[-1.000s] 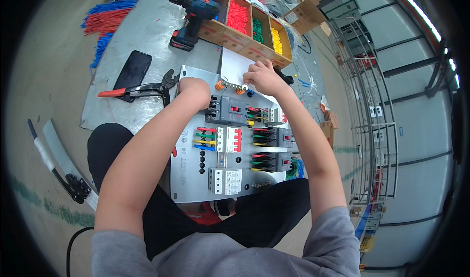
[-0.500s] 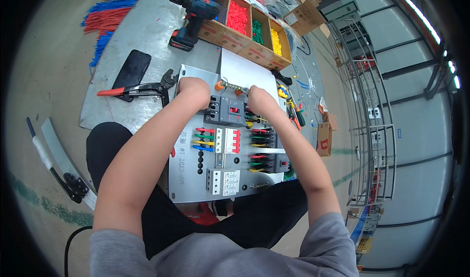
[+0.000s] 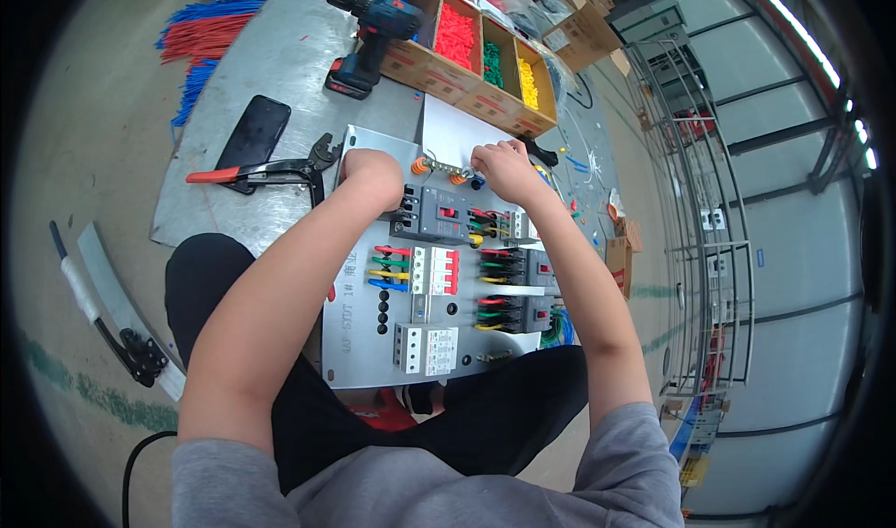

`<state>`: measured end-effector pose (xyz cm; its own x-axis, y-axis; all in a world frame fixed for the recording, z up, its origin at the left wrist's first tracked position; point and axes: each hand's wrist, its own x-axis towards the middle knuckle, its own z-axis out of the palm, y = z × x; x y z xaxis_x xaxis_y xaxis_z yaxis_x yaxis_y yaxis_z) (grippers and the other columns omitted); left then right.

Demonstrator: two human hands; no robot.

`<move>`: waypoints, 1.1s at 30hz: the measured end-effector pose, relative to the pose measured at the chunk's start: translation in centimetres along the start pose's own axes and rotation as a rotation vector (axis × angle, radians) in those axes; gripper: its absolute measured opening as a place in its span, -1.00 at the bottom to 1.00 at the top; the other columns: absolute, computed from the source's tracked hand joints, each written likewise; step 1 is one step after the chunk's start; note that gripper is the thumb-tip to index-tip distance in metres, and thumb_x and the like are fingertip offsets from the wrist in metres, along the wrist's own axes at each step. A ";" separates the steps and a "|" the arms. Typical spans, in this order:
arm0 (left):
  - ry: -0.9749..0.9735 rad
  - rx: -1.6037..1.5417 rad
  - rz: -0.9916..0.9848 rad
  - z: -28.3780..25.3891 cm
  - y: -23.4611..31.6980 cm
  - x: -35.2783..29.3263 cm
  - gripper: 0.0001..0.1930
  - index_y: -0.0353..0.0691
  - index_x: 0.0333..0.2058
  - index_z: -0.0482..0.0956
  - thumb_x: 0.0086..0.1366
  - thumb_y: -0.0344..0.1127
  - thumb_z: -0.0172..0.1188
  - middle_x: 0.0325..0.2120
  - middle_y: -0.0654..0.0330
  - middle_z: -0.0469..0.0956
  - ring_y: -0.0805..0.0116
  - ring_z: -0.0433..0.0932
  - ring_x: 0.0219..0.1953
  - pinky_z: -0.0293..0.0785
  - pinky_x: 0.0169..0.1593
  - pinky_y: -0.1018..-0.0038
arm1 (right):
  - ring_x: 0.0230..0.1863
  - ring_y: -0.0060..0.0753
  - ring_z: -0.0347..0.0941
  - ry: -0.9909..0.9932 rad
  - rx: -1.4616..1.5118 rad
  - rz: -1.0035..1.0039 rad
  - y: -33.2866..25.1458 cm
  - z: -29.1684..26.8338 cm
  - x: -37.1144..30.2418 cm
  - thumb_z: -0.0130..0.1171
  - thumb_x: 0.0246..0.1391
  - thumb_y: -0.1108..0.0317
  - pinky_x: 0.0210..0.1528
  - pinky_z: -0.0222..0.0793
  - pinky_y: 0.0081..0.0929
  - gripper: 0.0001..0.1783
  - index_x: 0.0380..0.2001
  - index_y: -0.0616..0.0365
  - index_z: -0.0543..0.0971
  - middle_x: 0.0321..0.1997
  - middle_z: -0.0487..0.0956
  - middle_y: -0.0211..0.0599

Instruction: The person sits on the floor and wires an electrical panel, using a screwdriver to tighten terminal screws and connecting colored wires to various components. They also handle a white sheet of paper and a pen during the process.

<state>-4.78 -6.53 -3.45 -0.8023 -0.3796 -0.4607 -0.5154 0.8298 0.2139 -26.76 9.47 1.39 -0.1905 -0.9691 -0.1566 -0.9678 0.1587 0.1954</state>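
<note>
A metal mounting panel (image 3: 359, 339) leans in front of me, carrying a large black circuit breaker (image 3: 441, 213) near its far end. Beyond that breaker runs a brass terminal bar (image 3: 446, 168) on orange insulators (image 3: 458, 179). My left hand (image 3: 373, 175) is closed at the panel's far left corner, beside the breaker; its fingertips are hidden. My right hand (image 3: 505, 169) is at the bar's right end with its fingers bent together. Whatever they pinch is too small to make out. Just below those fingertips shows a small dark blue piece (image 3: 478, 183).
Crimping pliers (image 3: 280, 168) and a black phone (image 3: 254, 136) lie left of the panel. Farther back are a cordless drill (image 3: 371, 38) and a cardboard box (image 3: 439, 78) of red, green and yellow caps. Smaller wired breakers (image 3: 532, 313) line the panel's right side.
My right hand has shifted a little right, away from the terminal bar, and its fingers now point left. The blue piece and a small breaker have come into view. My left hand stays nearly still.
</note>
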 end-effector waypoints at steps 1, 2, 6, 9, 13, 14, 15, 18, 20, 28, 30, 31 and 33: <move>-0.002 -0.003 -0.004 0.0 0.0 0.0 -0.68 -0.08 -0.08 0.82 0.17 -0.23 0.35 -0.05 0.12 0.77 0.17 0.76 0.01 0.66 0.03 0.30 | 0.06 -0.09 0.54 0.009 0.002 -0.024 -0.1 0.1 0.3 0.09 0.33 0.39 0.30 0.18 -0.05 -0.87 -0.20 0.01 0.63 -0.20 0.69 -0.29; -0.003 -0.005 -0.006 0.0 0.1 0.0 -0.68 -0.08 -0.08 0.82 0.17 -0.23 0.35 -0.05 0.12 0.77 0.17 0.76 0.01 0.66 0.03 0.30 | 0.05 -0.08 0.54 0.005 0.002 -0.021 -0.1 0.1 0.4 0.09 0.34 0.37 0.30 0.19 -0.06 -0.87 -0.19 0.01 0.63 -0.19 0.69 -0.28; 0.005 -0.012 -0.012 0.1 0.0 0.0 -0.68 -0.07 -0.08 0.82 0.18 -0.24 0.35 -0.04 0.13 0.77 0.17 0.76 0.01 0.67 0.02 0.31 | 0.01 -0.02 0.58 -0.037 0.027 0.055 -0.7 0.3 0.4 0.06 0.39 0.31 0.22 0.32 -0.06 -0.85 -0.16 0.03 0.62 -0.17 0.72 -0.22; -0.004 -0.006 -0.012 0.2 -0.1 -0.1 -0.68 -0.07 -0.08 0.82 0.19 -0.24 0.35 -0.04 0.14 0.77 0.18 0.76 0.01 0.67 0.02 0.31 | -0.08 0.10 0.63 -0.024 0.124 0.190 -1.9 0.8 -0.6 0.03 0.42 0.29 0.04 0.46 0.01 -0.83 -0.14 0.03 0.61 -0.20 0.73 -0.16; -0.019 -0.009 -0.012 -0.4 0.5 -0.1 -0.69 -0.06 -0.07 0.82 0.20 -0.24 0.34 -0.03 0.14 0.77 0.19 0.76 0.02 0.67 0.03 0.31 | -0.13 0.24 0.67 -0.072 0.170 0.397 -3.2 2.1 -1.6 -0.01 0.39 0.34 -0.05 0.56 0.05 -0.76 0.00 0.22 0.49 -0.23 0.73 0.08; -0.011 -0.007 -0.010 -0.5 0.7 -0.2 -0.69 -0.06 -0.07 0.82 0.20 -0.24 0.34 -0.03 0.14 0.77 0.19 0.76 0.03 0.66 0.03 0.31 | -0.14 0.27 0.68 -0.095 0.173 0.449 -3.6 2.5 -1.6 -0.02 0.38 0.36 -0.06 0.58 0.05 -0.72 0.05 0.29 0.45 -0.24 0.73 0.15; -0.005 -0.009 -0.019 -0.3 0.4 -0.2 -0.69 -0.06 -0.07 0.82 0.20 -0.24 0.34 -0.03 0.13 0.77 0.19 0.76 0.03 0.66 0.03 0.30 | -0.07 0.28 0.69 -0.164 0.143 0.467 -5.0 1.6 -0.9 0.00 0.31 0.43 0.01 0.61 -0.02 -0.60 0.13 0.46 0.37 -0.19 0.71 0.30; -0.016 0.001 -0.019 0.0 -0.1 -0.1 -0.68 -0.07 -0.07 0.82 0.19 -0.24 0.34 -0.03 0.13 0.77 0.19 0.76 0.03 0.66 0.03 0.31 | -0.01 0.30 0.67 -0.241 0.197 0.614 -7.7 -1.3 -0.1 0.03 0.27 0.44 0.09 0.60 -0.04 -0.55 0.15 0.51 0.39 -0.14 0.71 0.32; -0.014 0.000 -0.011 -0.1 -0.1 -0.2 -0.68 -0.07 -0.07 0.82 0.18 -0.25 0.34 -0.03 0.13 0.77 0.19 0.76 0.02 0.66 0.03 0.31 | 0.05 0.27 0.65 -0.229 0.259 0.566 -6.2 -1.5 -0.7 0.05 0.30 0.40 0.15 0.54 0.00 -0.66 0.05 0.39 0.54 -0.09 0.71 0.28; -0.009 -0.006 0.000 -0.4 0.3 -0.4 -0.69 -0.05 -0.08 0.83 0.19 -0.25 0.33 -0.04 0.15 0.77 0.18 0.76 0.01 0.66 0.01 0.32 | -0.06 0.00 0.65 -0.047 0.127 0.353 -1.4 0.3 -1.8 0.10 0.26 0.34 0.15 0.21 0.04 -0.83 -0.18 0.00 0.67 -0.21 0.74 -0.18; -0.013 -0.006 -0.011 -0.2 0.2 -0.3 -0.69 -0.05 -0.08 0.83 0.19 -0.25 0.33 -0.04 0.15 0.77 0.18 0.76 0.01 0.66 0.01 0.32 | -0.01 -0.02 0.63 -0.041 0.126 0.307 -0.8 1.0 -1.1 0.10 0.27 0.34 0.18 0.19 0.07 -0.83 -0.19 -0.02 0.67 -0.19 0.74 -0.20; -0.014 -0.006 -0.015 -0.2 0.3 -0.2 -0.69 -0.05 -0.08 0.83 0.20 -0.25 0.33 -0.04 0.15 0.77 0.18 0.76 0.01 0.66 0.00 0.32 | 0.01 -0.04 0.61 -0.021 0.108 0.258 -0.4 1.2 -0.8 0.10 0.29 0.33 0.20 0.19 0.08 -0.83 -0.19 -0.03 0.67 -0.18 0.73 -0.21; -0.019 0.000 -0.018 -0.1 0.1 -0.1 -0.69 -0.05 -0.08 0.83 0.20 -0.25 0.32 -0.03 0.15 0.77 0.18 0.76 0.01 0.66 0.00 0.32 | 0.06 -0.06 0.59 0.018 0.074 0.159 0.2 1.4 -0.2 0.08 0.31 0.31 0.23 0.17 0.09 -0.83 -0.20 -0.04 0.67 -0.15 0.72 -0.23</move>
<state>-4.83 -6.43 -3.28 -0.7869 -0.3868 -0.4808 -0.5300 0.8228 0.2054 -27.13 9.97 0.15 -0.3401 -0.9337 -0.1123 -0.9352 0.3233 0.1445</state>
